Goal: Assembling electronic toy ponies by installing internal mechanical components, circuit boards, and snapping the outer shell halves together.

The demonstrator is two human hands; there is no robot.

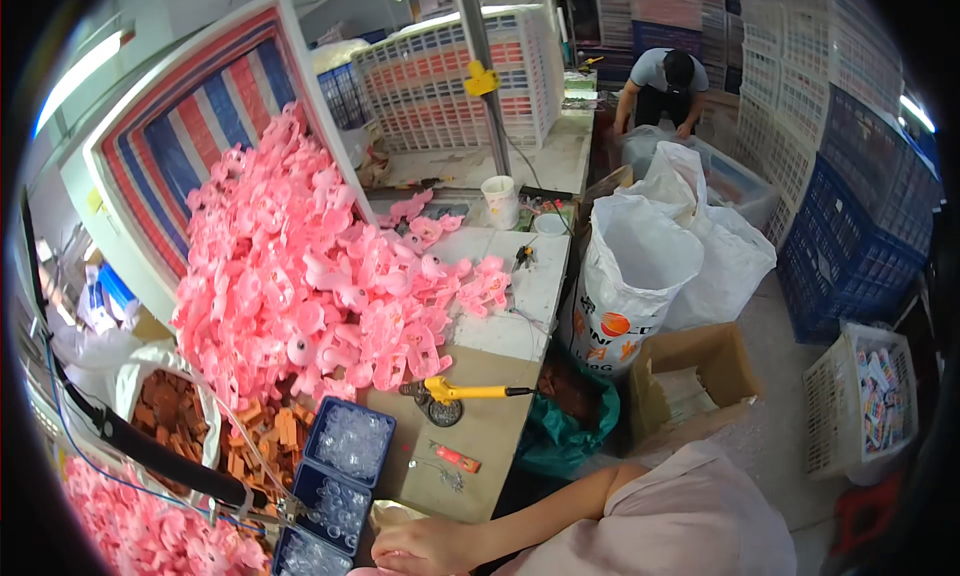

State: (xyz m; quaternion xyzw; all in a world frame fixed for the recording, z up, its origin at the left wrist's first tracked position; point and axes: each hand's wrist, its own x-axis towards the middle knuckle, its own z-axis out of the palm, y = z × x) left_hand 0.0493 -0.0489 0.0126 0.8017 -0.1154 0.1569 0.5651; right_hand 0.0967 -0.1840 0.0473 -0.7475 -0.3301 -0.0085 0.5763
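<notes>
At the lower edge, my right hand (425,546) is closed, its fingers curled at a pink plastic piece (366,572) that barely shows. My left hand is out of view. Just left of the right hand stand blue bins (318,446) in a row, holding clear plastic parts, some round. Beyond the hand, thin metal bits (446,476) and a small red-and-yellow packet (456,457) lie on the brown board (490,416). A soldering iron with a yellow handle (470,389) rests farther up, by a round dark stand (440,412).
A large heap of pink plastic parts (290,276) spills from a tilted frame with striped cloth (215,106). Orange-brown blocks (285,436) lie at left. A black jointed arm (160,451) crosses there. White sacks (640,256), a carton (695,386) and crates (850,226) stand right; a person (670,81) bends behind.
</notes>
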